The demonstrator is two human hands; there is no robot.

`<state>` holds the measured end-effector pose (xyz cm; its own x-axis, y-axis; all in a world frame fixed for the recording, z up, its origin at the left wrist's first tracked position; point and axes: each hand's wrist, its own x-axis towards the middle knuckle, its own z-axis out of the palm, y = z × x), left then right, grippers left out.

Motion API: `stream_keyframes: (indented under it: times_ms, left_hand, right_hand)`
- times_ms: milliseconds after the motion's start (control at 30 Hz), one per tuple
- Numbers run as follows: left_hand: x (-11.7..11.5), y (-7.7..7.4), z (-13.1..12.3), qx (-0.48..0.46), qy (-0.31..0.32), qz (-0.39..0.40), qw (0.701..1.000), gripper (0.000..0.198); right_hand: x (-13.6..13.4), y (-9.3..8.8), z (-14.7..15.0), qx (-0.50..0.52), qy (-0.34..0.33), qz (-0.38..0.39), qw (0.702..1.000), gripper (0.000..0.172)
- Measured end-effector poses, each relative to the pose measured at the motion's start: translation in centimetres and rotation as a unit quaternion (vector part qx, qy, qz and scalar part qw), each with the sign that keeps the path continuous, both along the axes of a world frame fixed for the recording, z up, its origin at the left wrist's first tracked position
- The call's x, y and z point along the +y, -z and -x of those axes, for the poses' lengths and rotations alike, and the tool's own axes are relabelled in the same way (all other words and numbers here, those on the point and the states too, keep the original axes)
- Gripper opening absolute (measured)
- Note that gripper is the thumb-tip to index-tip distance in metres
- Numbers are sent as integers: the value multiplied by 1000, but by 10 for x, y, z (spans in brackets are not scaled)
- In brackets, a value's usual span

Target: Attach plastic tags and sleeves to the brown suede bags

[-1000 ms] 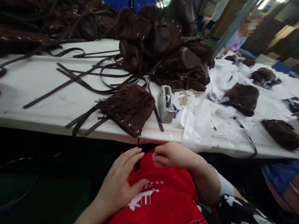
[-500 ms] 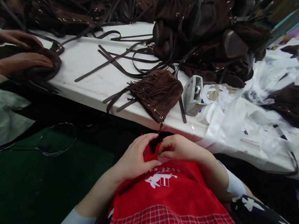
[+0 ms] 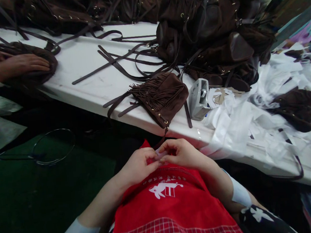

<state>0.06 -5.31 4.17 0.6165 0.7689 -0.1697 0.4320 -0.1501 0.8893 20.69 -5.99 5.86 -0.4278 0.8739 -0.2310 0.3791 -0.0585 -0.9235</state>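
Note:
My left hand and my right hand meet over the red apron, fingertips pinched together. Between them shows a small pale bit, too small to name. A thin dark strap hangs from the brown fringed bag towards my fingers; whether they grip it is hidden. That bag lies at the table's near edge, its gold eyelets facing me and its straps spread to the left.
A grey-white tape dispenser stands right of the bag, beside crumpled white wrapping. Dark brown bags pile up behind on the white table. At left, a co-worker's hands press on another bag.
My hands have drawn closer together, the right one shifting left to meet the left. The dark gap between them is covered. The co-worker's hands have moved slightly left in view.

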Motion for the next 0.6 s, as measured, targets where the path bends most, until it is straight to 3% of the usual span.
stream_keyframes:
  times_ms: [133,233,300,467,600]
  left_hand:
    - [-2,5,8,23,-33,7,999,25]
    - [-4,14,23,39,-74,28,996,30]
    - [-6,20,31,57,-95,41,993,31]
    - [-12,29,46,82,-139,60,985,32]
    - [-13,30,60,95,-126,61,986,33]
  right_hand:
    - [6,21,-10,-100,59,-5,993,24]
    - [13,49,-25,-187,65,12,980,24]
    - [16,73,-29,-187,64,40,979,20]
    - [22,120,-13,-30,73,139,987,55]
    - [24,116,1,120,31,157,980,40]
